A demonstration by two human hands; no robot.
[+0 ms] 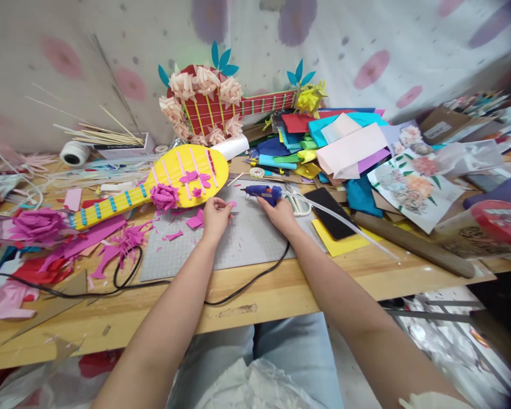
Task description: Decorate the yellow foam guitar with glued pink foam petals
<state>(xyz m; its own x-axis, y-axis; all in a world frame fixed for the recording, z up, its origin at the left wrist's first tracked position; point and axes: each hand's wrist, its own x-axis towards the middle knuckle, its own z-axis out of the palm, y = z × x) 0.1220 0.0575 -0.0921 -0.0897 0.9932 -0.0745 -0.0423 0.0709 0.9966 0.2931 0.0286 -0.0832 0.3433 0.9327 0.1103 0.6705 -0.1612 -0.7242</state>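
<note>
Centrally, two bare hands work above a grey mat [255,247]. The right hand [279,215] grips a blue glue gun [267,193] just right of the frame's centre, its front end directed left. The left hand [215,218], left of centre, pinches a small pink piece [233,204] between thumb and fingertips; the gun's front and the piece are near each other but apart.

Handling, as judged by eye: the gun is probably light, with a stiff, smooth plastic body that suits a wrap of the fingers. The front should be treated as hot, so the rear is the sound place to hold. A long glue stick [340,216] projects from the back towards the right of the frame, passing across the phone [334,224]; it looks bendable and could catch on things when the gun turns. A black cord [68,296] runs along the lower left and may drag.

The pink piece appears to be paper: nearly weightless, soft, easily creased, best taken by one edge. Left of centre lies a yellow lute [170,169], likely light and rather stiff; its neck or bare rim offers safer purchase than the crushable magenta flower [164,196].
</note>
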